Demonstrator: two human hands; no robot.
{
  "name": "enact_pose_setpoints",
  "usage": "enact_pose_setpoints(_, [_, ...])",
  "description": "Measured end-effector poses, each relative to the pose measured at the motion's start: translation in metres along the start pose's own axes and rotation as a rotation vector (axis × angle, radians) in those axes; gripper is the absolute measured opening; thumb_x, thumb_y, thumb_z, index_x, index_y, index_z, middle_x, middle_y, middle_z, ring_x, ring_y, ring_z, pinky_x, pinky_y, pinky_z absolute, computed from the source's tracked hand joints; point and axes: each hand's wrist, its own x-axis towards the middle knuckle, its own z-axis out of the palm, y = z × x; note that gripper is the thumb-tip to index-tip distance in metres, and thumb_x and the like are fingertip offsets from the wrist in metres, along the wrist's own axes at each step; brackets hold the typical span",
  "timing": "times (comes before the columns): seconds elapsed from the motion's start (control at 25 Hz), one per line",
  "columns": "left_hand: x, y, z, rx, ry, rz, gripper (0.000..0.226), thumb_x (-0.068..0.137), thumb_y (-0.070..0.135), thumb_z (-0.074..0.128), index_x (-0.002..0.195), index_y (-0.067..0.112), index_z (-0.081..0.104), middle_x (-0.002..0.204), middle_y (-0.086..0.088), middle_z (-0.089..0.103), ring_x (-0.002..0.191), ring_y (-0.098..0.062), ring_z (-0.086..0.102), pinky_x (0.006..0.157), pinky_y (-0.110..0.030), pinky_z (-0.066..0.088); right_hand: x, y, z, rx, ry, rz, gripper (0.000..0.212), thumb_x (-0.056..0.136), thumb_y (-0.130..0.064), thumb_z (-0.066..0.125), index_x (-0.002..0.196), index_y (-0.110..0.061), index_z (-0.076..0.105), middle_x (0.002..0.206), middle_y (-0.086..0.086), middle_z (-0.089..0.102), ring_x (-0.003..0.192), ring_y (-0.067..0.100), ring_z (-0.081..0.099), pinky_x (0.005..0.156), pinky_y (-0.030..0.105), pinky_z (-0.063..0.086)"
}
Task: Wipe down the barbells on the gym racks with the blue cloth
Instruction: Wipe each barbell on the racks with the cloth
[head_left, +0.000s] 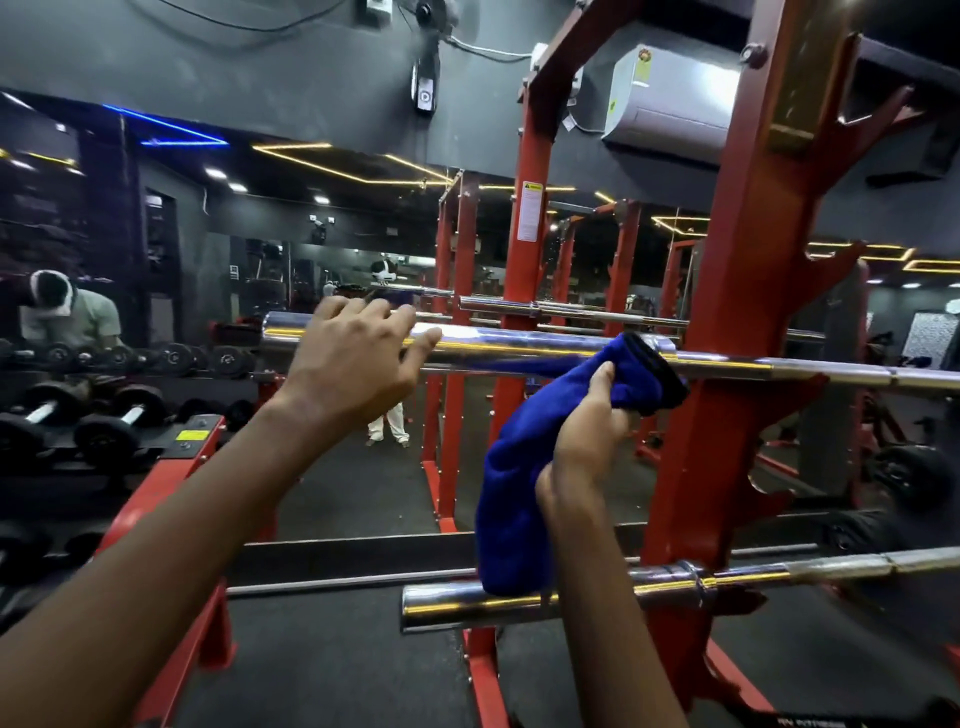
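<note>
Two chrome barbells cross the red rack upright (727, 312), an upper barbell (519, 345) and a lower barbell (452, 605). There is one blue cloth (519, 478) and two hands. The right hand (587, 441) grips the cloth, bunched, just left of the upright; the cloth's top meets the upper barbell and its tail hangs to the lower one. Further left of the upright, the left hand (348, 358) is spread wide over the upper barbell's sleeve, holding nothing. Dumbbells (104, 421) sit far left.

A mirrored wall (337, 234), dark floor (337, 665), dumbbells (109, 415) at left, and a white air conditioner (670, 98) overhead.
</note>
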Motion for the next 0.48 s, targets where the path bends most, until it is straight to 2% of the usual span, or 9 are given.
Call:
enact_pose_setpoints(0.04, [-0.004, -0.01, -0.002, 0.014, 0.021, -0.02, 0.056, 0.102, 0.058, 0.018, 0.107, 0.023, 0.061, 0.094, -0.004, 0.067, 0.092, -0.026, 0.062, 0.089, -0.042, 0.04, -0.005, 0.004, 0.003, -0.102, 0.005, -0.09, 0.043, 0.106, -0.039, 0.051, 0.139, -0.012, 0.047, 0.14, 0.006, 0.059, 0.124, 0.019, 0.058, 0.102, 0.023, 0.047])
enact_pose_setpoints(0.08, [-0.008, -0.018, -0.002, 0.025, 0.032, -0.025, 0.055, 0.102, 0.058, 0.019, 0.107, 0.023, 0.061, 0.092, -0.004, 0.066, 0.09, -0.027, 0.061, 0.087, -0.042, 0.04, -0.009, 0.013, 0.003, -0.232, 0.0, -0.226, 0.051, 0.105, -0.034, 0.053, 0.148, -0.009, 0.04, 0.154, 0.013, 0.047, 0.138, 0.021, 0.048, 0.113, 0.024, 0.038])
enact_pose_setpoints(0.12, [-0.011, -0.024, -0.003, 0.03, 0.035, -0.02, 0.053, 0.103, 0.057, 0.02, 0.108, 0.023, 0.06, 0.091, -0.003, 0.065, 0.09, -0.027, 0.06, 0.087, -0.042, 0.04, -0.015, 0.022, 0.003, -0.382, -0.031, -0.397, 0.061, 0.105, -0.027, 0.055, 0.156, -0.005, 0.031, 0.164, 0.017, 0.03, 0.15, 0.021, 0.032, 0.122, 0.02, 0.024])
enact_pose_setpoints(0.16, [-0.012, -0.026, -0.004, 0.034, 0.034, -0.016, 0.052, 0.103, 0.057, 0.02, 0.109, 0.024, 0.06, 0.091, -0.003, 0.065, 0.089, -0.027, 0.06, 0.086, -0.042, 0.04, -0.021, 0.03, 0.006, -0.526, -0.075, -0.562, 0.066, 0.103, -0.022, 0.056, 0.158, -0.002, 0.025, 0.169, 0.018, 0.016, 0.155, 0.021, 0.019, 0.124, 0.014, 0.012])
enact_pose_setpoints(0.2, [-0.013, -0.026, -0.003, 0.046, 0.034, -0.013, 0.052, 0.103, 0.056, 0.021, 0.11, 0.023, 0.06, 0.091, -0.003, 0.065, 0.088, -0.027, 0.06, 0.085, -0.043, 0.04, -0.021, 0.041, 0.008, -0.654, -0.14, -0.708, 0.067, 0.101, -0.021, 0.056, 0.158, -0.002, 0.026, 0.17, 0.017, 0.01, 0.157, 0.023, 0.012, 0.125, 0.015, 0.006])
enact_pose_setpoints(0.28, [-0.011, -0.023, -0.002, 0.075, 0.047, 0.005, 0.053, 0.103, 0.055, 0.022, 0.107, 0.021, 0.061, 0.089, -0.003, 0.065, 0.084, -0.028, 0.061, 0.08, -0.042, 0.041, -0.013, 0.039, 0.011, -0.864, -0.237, -0.953, 0.064, 0.097, -0.035, 0.05, 0.153, -0.007, 0.039, 0.167, 0.013, 0.024, 0.157, 0.029, 0.015, 0.129, 0.034, 0.005])
enact_pose_setpoints(0.32, [-0.01, -0.023, -0.002, 0.069, 0.059, 0.01, 0.052, 0.103, 0.055, 0.023, 0.106, 0.02, 0.062, 0.088, -0.004, 0.065, 0.081, -0.028, 0.061, 0.077, -0.042, 0.041, -0.003, 0.03, 0.013, -0.94, -0.26, -1.015, 0.063, 0.095, -0.044, 0.046, 0.148, -0.009, 0.048, 0.161, 0.011, 0.037, 0.154, 0.029, 0.025, 0.129, 0.041, 0.007])
enact_pose_setpoints(0.4, [-0.01, -0.03, -0.002, 0.02, 0.091, 0.016, 0.052, 0.103, 0.054, 0.026, 0.102, 0.019, 0.064, 0.084, -0.003, 0.066, 0.077, -0.027, 0.063, 0.074, -0.041, 0.043, 0.02, 0.004, 0.02, -1.096, -0.236, -1.059, 0.063, 0.092, -0.056, 0.036, 0.126, -0.012, 0.065, 0.135, 0.01, 0.062, 0.134, 0.031, 0.05, 0.126, 0.049, 0.016])
enact_pose_setpoints(0.48, [-0.011, -0.042, -0.001, -0.019, 0.122, 0.008, 0.051, 0.103, 0.052, 0.027, 0.1, 0.019, 0.066, 0.08, -0.002, 0.065, 0.072, -0.025, 0.062, 0.074, -0.039, 0.045, 0.042, -0.02, 0.027, -1.186, -0.136, -1.002, 0.064, 0.092, -0.059, 0.032, 0.099, -0.008, 0.071, 0.108, 0.015, 0.071, 0.11, 0.035, 0.062, 0.118, 0.048, 0.029])
